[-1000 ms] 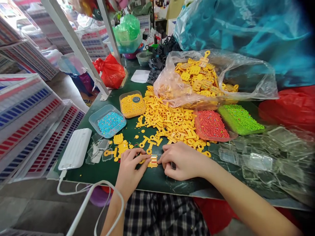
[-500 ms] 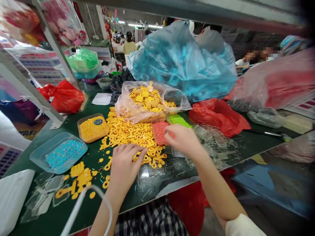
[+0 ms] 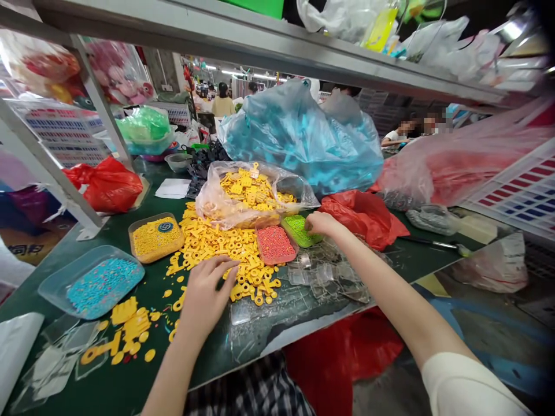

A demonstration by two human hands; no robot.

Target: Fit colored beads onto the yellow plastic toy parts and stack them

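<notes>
My right hand (image 3: 324, 224) reaches into the tray of small green pieces (image 3: 296, 225), its fingers pressed together and pointing down. Whatever lies between those fingertips is too small to make out. Beside that tray, a tray of small red pieces (image 3: 276, 242) stands at the edge of a pile of yellow plastic parts (image 3: 208, 240). My left hand (image 3: 208, 284) rests at the near side of this pile, fingers bent, thumb apart, with nothing visible in it. Behind the pile, an open clear bag (image 3: 212, 199) spills more yellow parts. Clear plastic pieces (image 3: 325, 274) lie below my right forearm.
To the left stand a tray of small yellow pieces (image 3: 156, 237) and a tray of blue pieces (image 3: 93, 283). A big blue bag (image 3: 299, 144) and a red bag (image 3: 364, 216) are at the back. A metal shelf beam (image 3: 260, 43) crosses overhead.
My right hand has moved from the tray of red pieces to the tray of green pieces behind it. My left hand stays by the yellow pile. The view has tilted up.
</notes>
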